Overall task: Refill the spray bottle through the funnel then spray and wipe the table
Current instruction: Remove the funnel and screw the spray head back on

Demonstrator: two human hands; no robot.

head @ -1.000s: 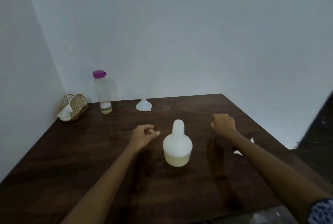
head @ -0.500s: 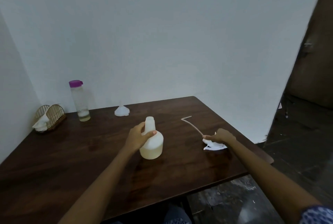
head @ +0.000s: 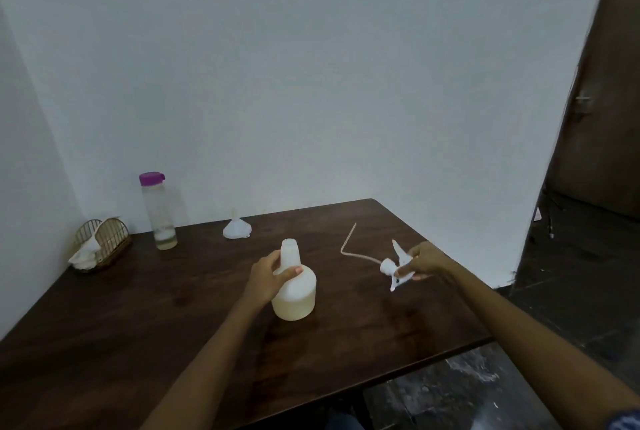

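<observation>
The white spray bottle [head: 298, 291] stands upright mid-table with its neck uncapped and pale liquid in the bottom. My left hand [head: 268, 273] grips its neck and shoulder. My right hand [head: 420, 261] holds the white spray head [head: 394, 265] just above the table to the bottle's right, its bent dip tube [head: 349, 246] pointing back towards the wall. A white funnel [head: 237, 229] sits upside down near the far edge. To the funnel's left stands a clear refill bottle with a purple cap [head: 157, 211], a little liquid left in it.
A wire basket with white cloth or tissue [head: 100, 246] sits at the far left of the dark wooden table [head: 121, 318]. White walls close the back and left. The table's right edge drops to a dark floor, with a brown door [head: 602, 118] beyond.
My left hand closed on the bottle's neck. My right hand reached to the table's right side, took the spray head and lifted it. The camera view swung right.
</observation>
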